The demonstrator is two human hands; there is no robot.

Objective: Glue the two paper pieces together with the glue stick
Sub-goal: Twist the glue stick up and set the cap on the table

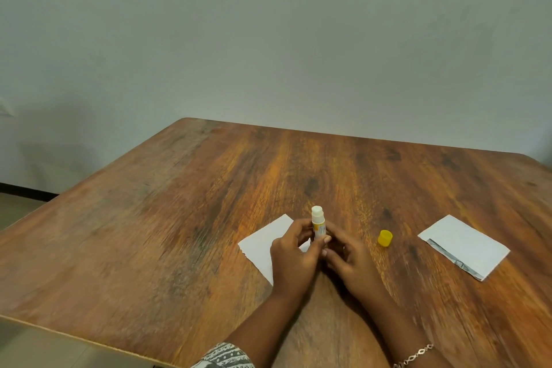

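Observation:
An uncapped glue stick (317, 219) stands upright between both hands, its white tip exposed at the top. My left hand (294, 260) wraps the tube's body from the left. My right hand (346, 260) grips its base from the right. Beneath and behind my left hand lies a white paper piece (265, 243), partly covered by that hand. The yellow cap (385, 238) rests on the table just right of my hands. Farther right lies a second white paper piece (464, 245) with a printed strip along its near edge.
Everything sits on a wooden table (179, 233), whose left edge runs diagonally and whose near edge is at the bottom left. A plain wall rises behind the table's far edge. A bracelet (413, 355) circles my right wrist.

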